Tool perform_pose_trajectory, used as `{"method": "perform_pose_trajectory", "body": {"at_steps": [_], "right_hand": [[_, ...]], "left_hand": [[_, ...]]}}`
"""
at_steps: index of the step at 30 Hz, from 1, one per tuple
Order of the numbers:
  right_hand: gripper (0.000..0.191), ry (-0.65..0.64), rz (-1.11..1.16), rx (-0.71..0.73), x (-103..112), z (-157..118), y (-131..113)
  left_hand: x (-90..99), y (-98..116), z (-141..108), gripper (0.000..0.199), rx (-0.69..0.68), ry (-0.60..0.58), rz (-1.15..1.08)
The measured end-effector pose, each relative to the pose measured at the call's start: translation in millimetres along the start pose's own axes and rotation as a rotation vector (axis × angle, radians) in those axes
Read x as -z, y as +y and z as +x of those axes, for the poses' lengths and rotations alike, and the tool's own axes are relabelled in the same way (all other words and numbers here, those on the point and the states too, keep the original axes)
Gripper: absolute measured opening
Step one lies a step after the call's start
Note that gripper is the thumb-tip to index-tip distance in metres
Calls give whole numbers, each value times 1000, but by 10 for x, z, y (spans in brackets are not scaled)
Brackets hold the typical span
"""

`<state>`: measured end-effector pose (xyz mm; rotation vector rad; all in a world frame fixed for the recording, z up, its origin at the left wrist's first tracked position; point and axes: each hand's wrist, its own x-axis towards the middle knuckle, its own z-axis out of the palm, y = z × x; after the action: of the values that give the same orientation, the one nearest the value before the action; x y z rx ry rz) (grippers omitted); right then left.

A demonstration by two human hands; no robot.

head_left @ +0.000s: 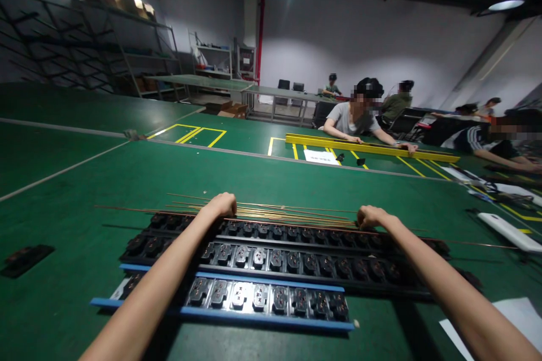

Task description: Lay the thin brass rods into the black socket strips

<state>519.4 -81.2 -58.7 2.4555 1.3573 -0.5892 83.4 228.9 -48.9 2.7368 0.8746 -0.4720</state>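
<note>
On the green table lie two long black strips with rows of black sockets (pixel 275 259), and nearer me a shorter one with blue edges (pixel 258 296). Thin copper-coloured rods (pixel 271 213) are spread just beyond the farthest strip. My left hand (pixel 223 205) is closed over the rods near the strip's left part. Toward its right part, my right hand (pixel 370 217) has its fingers pressed together on a thin rod that runs along the strip's far edge. The fingertips of both hands are partly hidden.
A small black part (pixel 27 259) lies at the left. White paper (pixel 514 321) and a white device (pixel 508 231) are at the right. Across the table (pixel 169 175), a person (pixel 353 118) handles a long yellow profile (pixel 372 149); other people sit behind.
</note>
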Motion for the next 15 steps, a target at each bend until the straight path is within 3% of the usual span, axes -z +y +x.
{"method": "perform_pose_trajectory", "body": {"at_steps": [4,9,12,15], "right_hand": [[18,35,-56,16,112,79,-231],[35,202,-103,150,174,270,-861],[37,249,-143,229,156,348,-1204],[34,255,-186,266,140,377,-1390]], "left_hand": [[-34,-7,15,25,5,-20,-26],[-20,37,-15,23,19,-2,-69],[9,9,-77,15,25,59,-114],[84,-56,-257,16,47,185,-161]]}}
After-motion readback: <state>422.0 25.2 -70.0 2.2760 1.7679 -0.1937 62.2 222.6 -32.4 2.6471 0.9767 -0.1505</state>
